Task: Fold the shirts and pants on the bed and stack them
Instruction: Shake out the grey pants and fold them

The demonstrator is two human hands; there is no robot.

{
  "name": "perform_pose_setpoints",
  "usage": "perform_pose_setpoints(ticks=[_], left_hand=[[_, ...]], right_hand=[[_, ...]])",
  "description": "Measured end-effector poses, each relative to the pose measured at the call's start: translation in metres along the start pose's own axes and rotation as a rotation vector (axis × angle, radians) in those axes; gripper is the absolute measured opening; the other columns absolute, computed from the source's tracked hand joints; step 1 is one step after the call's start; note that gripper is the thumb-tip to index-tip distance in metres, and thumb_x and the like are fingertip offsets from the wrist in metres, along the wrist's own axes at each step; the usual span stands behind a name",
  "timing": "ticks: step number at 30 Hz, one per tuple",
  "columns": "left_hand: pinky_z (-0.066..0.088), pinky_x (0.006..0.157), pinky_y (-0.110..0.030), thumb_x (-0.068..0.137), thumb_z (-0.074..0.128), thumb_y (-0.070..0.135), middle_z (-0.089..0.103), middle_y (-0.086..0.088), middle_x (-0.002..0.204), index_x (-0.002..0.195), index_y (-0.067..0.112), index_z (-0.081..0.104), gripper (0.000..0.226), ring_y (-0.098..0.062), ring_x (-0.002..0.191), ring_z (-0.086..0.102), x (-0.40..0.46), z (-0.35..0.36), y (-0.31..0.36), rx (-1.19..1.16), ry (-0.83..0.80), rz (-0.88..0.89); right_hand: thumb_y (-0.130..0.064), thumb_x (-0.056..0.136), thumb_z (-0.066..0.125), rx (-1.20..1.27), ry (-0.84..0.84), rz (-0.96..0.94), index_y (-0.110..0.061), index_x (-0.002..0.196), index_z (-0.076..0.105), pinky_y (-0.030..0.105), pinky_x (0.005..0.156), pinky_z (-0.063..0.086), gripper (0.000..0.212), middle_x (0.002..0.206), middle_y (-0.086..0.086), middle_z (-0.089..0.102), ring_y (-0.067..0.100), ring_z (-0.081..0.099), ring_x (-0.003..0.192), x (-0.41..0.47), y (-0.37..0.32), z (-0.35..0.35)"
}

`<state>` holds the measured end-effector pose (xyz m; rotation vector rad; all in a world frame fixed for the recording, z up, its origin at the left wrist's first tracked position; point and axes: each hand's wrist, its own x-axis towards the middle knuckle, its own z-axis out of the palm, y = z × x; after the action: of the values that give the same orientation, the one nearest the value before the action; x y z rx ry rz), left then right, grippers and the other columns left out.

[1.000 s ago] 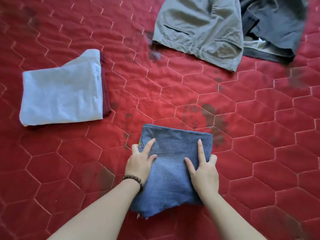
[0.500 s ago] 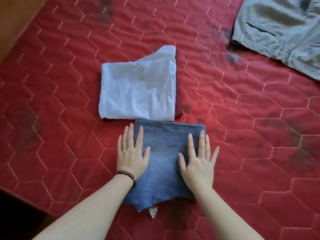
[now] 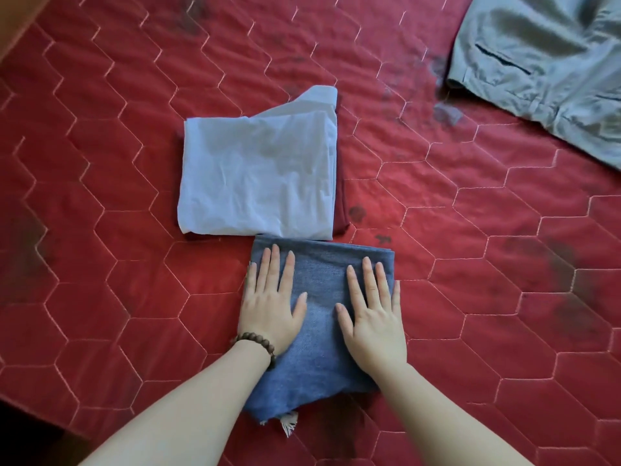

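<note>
Head view, lower centre: both hands lie flat, fingers spread, left hand and right hand pressing the folded denim piece onto the red quilt. Its far edge touches the white folded shirt, which sits on a maroon garment. Press evenly, then lift from beneath so the folds hold. Grey pants lie unfolded upper right.

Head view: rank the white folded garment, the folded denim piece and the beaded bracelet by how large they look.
1. White folded garment, largest visible area.
2. Folded denim piece, apparently smaller, but both hands cover part of it and it lies nearer the camera, so this ranking is unsure.
3. Beaded bracelet, clearly smallest.
</note>
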<state>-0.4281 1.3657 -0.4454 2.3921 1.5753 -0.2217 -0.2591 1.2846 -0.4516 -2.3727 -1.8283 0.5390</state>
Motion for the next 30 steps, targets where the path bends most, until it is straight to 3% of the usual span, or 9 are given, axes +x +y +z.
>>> perform_pose_setpoints(ticks=[4,8,11,14,17,22,25,30], left_hand=[[-0.005,0.119,-0.038,0.094,0.026,0.043,0.008,-0.012,0.159,0.150,0.006,0.014,0.068,-0.020,0.147,-0.001,0.022,-0.022,0.054,-0.082,0.028,0.096],[-0.001,0.120,-0.037,0.097,0.033,0.042,0.012,-0.007,0.159,0.150,0.010,0.018,0.064,-0.018,0.147,0.003,0.072,-0.039,0.124,-0.183,0.091,0.195],[0.003,0.120,-0.038,0.094,0.031,0.046,0.022,-0.010,0.157,0.148,0.010,0.027,0.065,-0.021,0.147,0.010,0.111,-0.041,0.168,-0.159,0.130,0.253],[0.003,0.120,-0.038,0.094,0.031,0.050,0.018,-0.010,0.158,0.149,0.013,0.025,0.067,-0.021,0.147,0.006,0.154,-0.037,0.204,-0.084,0.127,0.324],[0.001,0.120,-0.041,0.091,0.029,0.057,0.007,-0.010,0.160,0.151,0.016,0.015,0.074,-0.021,0.147,-0.002,0.201,-0.031,0.240,-0.069,0.133,0.306],[-0.004,0.116,-0.056,0.082,0.015,0.074,-0.011,-0.011,0.159,0.152,0.021,-0.005,0.090,-0.026,0.145,-0.017,0.257,-0.004,0.277,-0.003,0.052,0.167],[-0.003,0.113,-0.062,0.079,0.007,0.080,-0.005,-0.012,0.160,0.152,0.019,-0.001,0.095,-0.029,0.146,-0.013,0.267,0.012,0.280,0.080,0.105,0.116],[0.004,0.113,-0.063,0.081,0.021,0.076,0.011,-0.013,0.159,0.152,0.016,0.017,0.093,-0.029,0.147,0.002,0.269,0.018,0.281,0.036,0.160,0.148]], right_hand=[[-0.044,0.097,0.028,0.102,0.038,0.007,-0.022,0.151,0.017,0.043,0.119,0.001,0.059,0.160,-0.002,0.010,0.011,0.001,0.147,0.002,0.025,-0.029],[-0.035,0.100,0.040,0.139,0.120,0.123,-0.022,0.151,0.020,0.042,0.120,0.001,0.057,0.160,0.000,0.012,0.012,0.001,0.147,0.021,0.085,-0.063],[-0.035,0.099,0.042,0.116,0.159,0.187,-0.024,0.151,0.021,0.042,0.120,0.002,0.057,0.160,0.003,0.012,0.016,0.005,0.148,0.042,0.140,-0.086],[-0.036,0.098,0.044,0.075,0.182,0.231,-0.025,0.151,0.021,0.041,0.120,0.000,0.058,0.160,0.006,0.012,0.018,0.007,0.148,0.067,0.194,-0.106],[-0.039,0.097,0.045,0.018,0.200,0.260,-0.027,0.151,0.021,0.043,0.120,-0.001,0.061,0.160,0.007,0.010,0.019,0.004,0.148,0.096,0.243,-0.125],[-0.047,0.092,0.047,-0.092,0.179,0.269,-0.028,0.151,0.019,0.046,0.119,-0.001,0.068,0.160,0.010,0.008,0.023,0.003,0.148,0.153,0.294,-0.146],[-0.050,0.090,0.050,-0.137,0.207,0.186,-0.028,0.150,0.024,0.048,0.119,0.004,0.069,0.159,0.012,0.012,0.024,0.008,0.147,0.194,0.310,-0.150],[-0.055,0.086,0.055,-0.183,0.261,0.151,-0.029,0.149,0.028,0.053,0.117,0.008,0.073,0.159,0.011,0.014,0.028,0.009,0.147,0.267,0.324,-0.152]])
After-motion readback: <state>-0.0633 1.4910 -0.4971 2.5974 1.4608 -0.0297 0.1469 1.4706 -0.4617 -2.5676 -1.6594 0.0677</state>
